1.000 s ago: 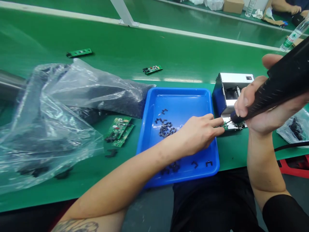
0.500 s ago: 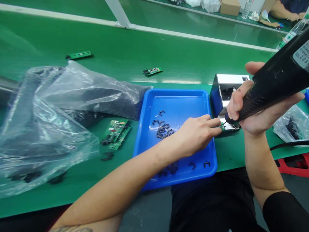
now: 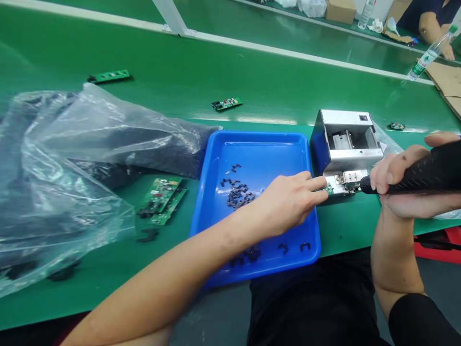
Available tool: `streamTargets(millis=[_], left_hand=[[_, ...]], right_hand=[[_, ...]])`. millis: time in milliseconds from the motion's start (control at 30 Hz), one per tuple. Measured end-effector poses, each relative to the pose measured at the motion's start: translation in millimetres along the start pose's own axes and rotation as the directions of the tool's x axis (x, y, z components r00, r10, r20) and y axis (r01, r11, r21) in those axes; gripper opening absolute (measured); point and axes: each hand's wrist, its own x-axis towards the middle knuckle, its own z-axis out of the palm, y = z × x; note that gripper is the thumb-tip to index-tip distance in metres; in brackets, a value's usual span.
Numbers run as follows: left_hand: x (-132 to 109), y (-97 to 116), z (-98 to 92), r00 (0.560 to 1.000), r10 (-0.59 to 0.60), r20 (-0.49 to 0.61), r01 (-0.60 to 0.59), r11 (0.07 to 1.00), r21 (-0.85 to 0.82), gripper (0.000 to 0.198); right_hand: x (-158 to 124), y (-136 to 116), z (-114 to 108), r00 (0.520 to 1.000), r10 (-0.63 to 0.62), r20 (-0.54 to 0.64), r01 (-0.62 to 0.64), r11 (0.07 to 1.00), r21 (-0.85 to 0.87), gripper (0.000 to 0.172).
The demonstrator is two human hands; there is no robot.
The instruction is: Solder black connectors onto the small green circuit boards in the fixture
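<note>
My right hand (image 3: 398,180) is wrapped around a black electric screwdriver (image 3: 437,166), held nearly level with its tip pointing left. That tip is at the front of a silver screw feeder (image 3: 355,154); whether it touches a screw I cannot tell. My left hand (image 3: 293,199) reaches across the blue tray (image 3: 223,149), its fingers closed on the end of a small green circuit board (image 3: 329,189) beside the feeder's front plate. Most of that board is hidden by the fingers. Small black plastic clips (image 3: 238,193) lie in the tray beneath and beyond my left forearm.
A large clear bag (image 3: 79,158) of black parts lies left of the tray. Circuit boards (image 3: 163,197) rest between them, with another board (image 3: 226,104) farther back. A water bottle (image 3: 427,60) stands at the back right, near another person's arm (image 3: 432,29).
The screwdriver has swung from a steep tilt to nearly level, and its tip has moved right from the board to the feeder's front. My left hand stays on the board.
</note>
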Motion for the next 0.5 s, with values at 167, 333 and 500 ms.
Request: streamTargets(millis=[167, 333, 500], left_hand=[[-1, 1, -0.6, 1.0, -0.002, 0.001, 0.002, 1.0, 0.002, 0.025], [-1, 1, -1.7, 1.0, -0.005, 0.013, 0.005, 1.0, 0.003, 0.023], [1, 1, -1.8, 1.0, -0.004, 0.02, 0.004, 1.0, -0.002, 0.025]], right_hand=[[1, 15, -5, 0.991, -0.127, 0.03, 0.128, 0.992, -0.015, 0.068], [-2, 15, -5, 0.993, -0.115, 0.023, 0.117, 0.982, -0.152, 0.071], [-6, 9, -2, 0.999, -0.032, 0.032, 0.04, 0.962, -0.269, 0.075]])
